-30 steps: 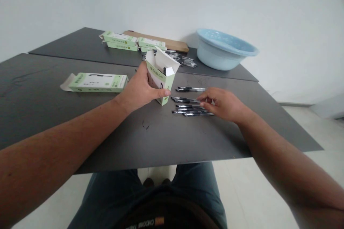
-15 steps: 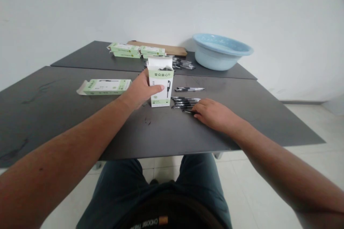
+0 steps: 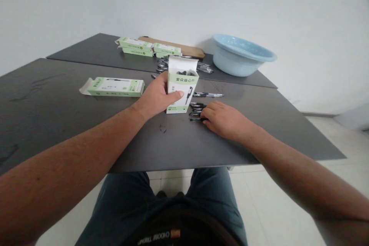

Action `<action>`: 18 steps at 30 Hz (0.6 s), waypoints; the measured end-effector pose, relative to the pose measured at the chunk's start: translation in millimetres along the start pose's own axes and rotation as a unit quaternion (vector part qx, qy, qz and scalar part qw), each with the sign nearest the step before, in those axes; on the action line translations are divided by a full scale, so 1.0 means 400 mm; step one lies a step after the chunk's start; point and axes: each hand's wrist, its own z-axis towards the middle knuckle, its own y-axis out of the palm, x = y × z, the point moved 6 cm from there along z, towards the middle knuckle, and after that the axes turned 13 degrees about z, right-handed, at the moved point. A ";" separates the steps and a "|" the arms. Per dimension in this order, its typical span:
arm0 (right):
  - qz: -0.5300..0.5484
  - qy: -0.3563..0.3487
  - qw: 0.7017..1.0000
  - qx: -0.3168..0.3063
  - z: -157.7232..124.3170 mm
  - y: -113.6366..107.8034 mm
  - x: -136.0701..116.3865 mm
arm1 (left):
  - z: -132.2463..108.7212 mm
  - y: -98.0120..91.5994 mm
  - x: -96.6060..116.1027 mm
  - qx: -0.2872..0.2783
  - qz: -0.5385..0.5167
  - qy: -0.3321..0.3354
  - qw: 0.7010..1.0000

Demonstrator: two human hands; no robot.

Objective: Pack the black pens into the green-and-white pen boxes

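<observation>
My left hand [image 3: 157, 98] grips a green and white pen box [image 3: 181, 86] that stands upright on the dark grey table [image 3: 86, 123], its top flap open and dark pen ends showing inside. My right hand [image 3: 225, 121] rests palm down over a small pile of black pens [image 3: 196, 110] just right of the box, fingers curled onto them. One pen [image 3: 208, 94] lies apart behind the pile.
A closed green box [image 3: 113, 87] lies flat to the left. At the back are three stacked green boxes [image 3: 148, 48], a brown cardboard piece [image 3: 184, 49], more loose pens [image 3: 201, 67] and a light blue basin [image 3: 242, 54]. Table edge runs close to my lap.
The box went from tilted to standing upright in my left hand. My right hand slid left over the pile of pens, toward the box.
</observation>
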 end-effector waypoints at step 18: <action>0.061 0.031 0.998 0.002 0.010 0.006 -0.015 | 0.000 -0.003 0.019 -0.007 0.013 0.035 0.999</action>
